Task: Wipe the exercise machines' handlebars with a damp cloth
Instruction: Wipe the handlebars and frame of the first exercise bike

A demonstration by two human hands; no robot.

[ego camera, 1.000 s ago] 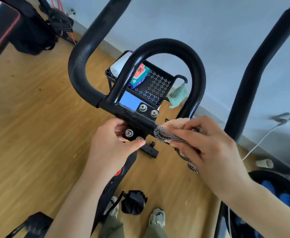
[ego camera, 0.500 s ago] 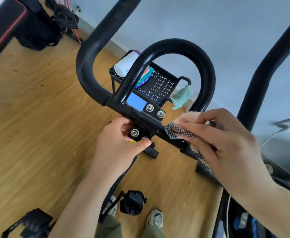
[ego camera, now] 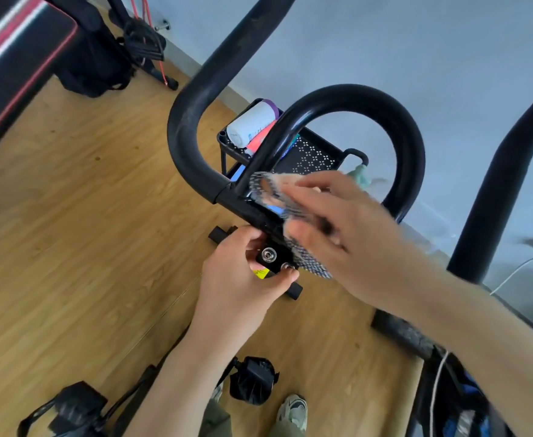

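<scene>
right hand [ego camera: 356,238]: 1 cloth [ego camera: 310,261] | left hand [ego camera: 235,290]: 1 bracket [ego camera: 278,247] | bolts [ego camera: 269,255]: 2

Soft, even daylight; right hand [ego camera: 347,234] and cloth [ego camera: 277,197] motion-blurred, edges seemingly bowed by the wide lens.

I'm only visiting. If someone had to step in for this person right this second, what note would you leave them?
Left hand: grips the clamp bracket under the handlebar, steadying it.
Right hand: holds the checked cloth against the handlebar at its centre joint; the hand is blurred.
Done: it does not show which parts are already wiped.
Left: probably the curved arm, which looks dusty higher up, the loop, then the neighbouring machine's bar.
</scene>
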